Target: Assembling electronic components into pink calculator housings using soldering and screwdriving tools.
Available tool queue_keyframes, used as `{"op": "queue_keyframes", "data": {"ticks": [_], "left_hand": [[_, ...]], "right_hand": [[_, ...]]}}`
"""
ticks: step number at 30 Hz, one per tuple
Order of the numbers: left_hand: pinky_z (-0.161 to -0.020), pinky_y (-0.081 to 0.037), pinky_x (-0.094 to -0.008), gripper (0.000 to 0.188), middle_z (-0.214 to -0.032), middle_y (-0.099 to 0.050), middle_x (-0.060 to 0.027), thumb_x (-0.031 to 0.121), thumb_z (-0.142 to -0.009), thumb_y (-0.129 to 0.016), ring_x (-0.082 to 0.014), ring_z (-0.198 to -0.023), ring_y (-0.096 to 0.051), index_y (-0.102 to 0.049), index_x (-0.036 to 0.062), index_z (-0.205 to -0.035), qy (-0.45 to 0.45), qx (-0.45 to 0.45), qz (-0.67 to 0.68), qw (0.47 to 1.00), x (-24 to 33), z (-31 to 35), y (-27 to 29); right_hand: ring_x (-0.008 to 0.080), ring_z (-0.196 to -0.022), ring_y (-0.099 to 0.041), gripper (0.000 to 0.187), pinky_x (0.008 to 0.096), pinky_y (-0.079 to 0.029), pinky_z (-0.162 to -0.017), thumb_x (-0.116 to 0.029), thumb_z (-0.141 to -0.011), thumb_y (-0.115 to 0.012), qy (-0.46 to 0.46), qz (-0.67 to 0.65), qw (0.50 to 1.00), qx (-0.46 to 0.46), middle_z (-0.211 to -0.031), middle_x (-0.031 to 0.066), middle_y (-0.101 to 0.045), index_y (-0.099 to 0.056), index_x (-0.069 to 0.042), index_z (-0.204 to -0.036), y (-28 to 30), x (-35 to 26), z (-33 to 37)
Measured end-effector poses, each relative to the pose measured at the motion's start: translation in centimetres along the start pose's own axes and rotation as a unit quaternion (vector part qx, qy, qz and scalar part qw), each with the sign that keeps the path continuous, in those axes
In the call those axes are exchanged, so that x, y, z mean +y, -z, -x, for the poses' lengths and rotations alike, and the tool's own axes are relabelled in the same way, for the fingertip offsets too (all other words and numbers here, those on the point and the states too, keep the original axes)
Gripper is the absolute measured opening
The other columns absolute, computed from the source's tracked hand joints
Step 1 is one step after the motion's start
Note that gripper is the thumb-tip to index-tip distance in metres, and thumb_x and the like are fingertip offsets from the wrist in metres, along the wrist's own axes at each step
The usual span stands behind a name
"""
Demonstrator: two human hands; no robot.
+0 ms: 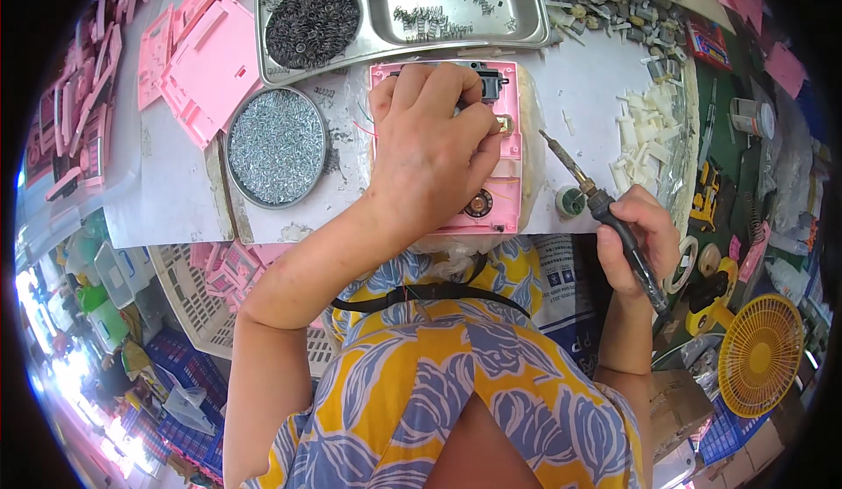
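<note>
A pink plastic casing [512,213] lies on the table in front of me, with a black part along its far edge and a small round speaker-like part [478,203] near its close end. My left hand [421,147] is over it, fingers bent down and pressed together; what they pinch is hidden under the hand. Thin wires show beside that hand. In my right hand [653,235] is a soldering iron [605,208], gripped by its dark handle. Its tip points up and left, just right of the casing and apart from it.
A round dish of small screws [276,147] stands left of the casing. Beyond it is a metal tray [364,15] with springs. Pink panels [210,59] lie at far left, white plastic parts [645,138] at right. A small green spool [570,201] sits near the iron; a yellow fan [761,355] stands lower right.
</note>
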State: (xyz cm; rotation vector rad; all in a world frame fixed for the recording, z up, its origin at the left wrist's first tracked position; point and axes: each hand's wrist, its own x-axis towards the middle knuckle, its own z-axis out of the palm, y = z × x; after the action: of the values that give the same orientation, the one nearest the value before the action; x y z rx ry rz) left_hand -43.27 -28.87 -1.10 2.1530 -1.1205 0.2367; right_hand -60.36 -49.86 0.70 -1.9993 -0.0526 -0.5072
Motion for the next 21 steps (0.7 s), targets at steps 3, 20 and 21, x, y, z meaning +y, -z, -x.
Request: {"op": "queue_keyframes", "data": {"ticks": [3, 20, 21], "left_hand": [[-0.084, -0.034, -0.0413, 0.014, -0.098, -0.058, -0.0021, 0.015, -0.070, -0.081, -0.0252, -0.093, -0.053, -0.071, 0.0131, -0.079, -0.001, -0.003, -0.007, 1.000, -0.02, 0.14, 0.10], [-0.085, -0.034, -0.0436, 0.013, -0.099, -0.058, -0.0024, 0.018, -0.076, -0.079, -0.0257, -0.094, -0.053, -0.072, 0.0143, -0.086, -0.013, -0.023, -0.032, 0.999, 0.31, 0.06, 0.61], [-0.085, -0.034, -0.0439, 0.012, -0.099, -0.057, -0.0026, 0.018, -0.077, -0.078, -0.0257, -0.094, -0.053, -0.072, 0.0143, -0.086, -0.016, -0.022, -0.038, 0.999, 0.28, 0.04, 0.47]], "right_hand": [[0.0139, -0.058, -0.050, 0.029, 0.0251, -0.036, -0.052, -0.002, -0.079, -0.076, 0.009, 0.000, 1.000, 0.005, -0.071, 0.0088, -0.058, -0.062, 0.002, -0.105, 0.13, 0.20, -0.11], [0.0140, -0.057, -0.051, 0.029, 0.0250, -0.036, -0.049, -0.003, -0.078, -0.077, 0.017, 0.010, 1.000, 0.005, -0.073, 0.0091, -0.061, -0.064, 0.001, -0.104, -0.06, 0.21, -0.74], [0.0138, -0.057, -0.051, 0.029, 0.0249, -0.036, -0.049, -0.003, -0.078, -0.077, 0.022, 0.007, 1.000, 0.005, -0.073, 0.0090, -0.061, -0.064, 0.001, -0.104, -0.18, 0.29, -0.79]]}}
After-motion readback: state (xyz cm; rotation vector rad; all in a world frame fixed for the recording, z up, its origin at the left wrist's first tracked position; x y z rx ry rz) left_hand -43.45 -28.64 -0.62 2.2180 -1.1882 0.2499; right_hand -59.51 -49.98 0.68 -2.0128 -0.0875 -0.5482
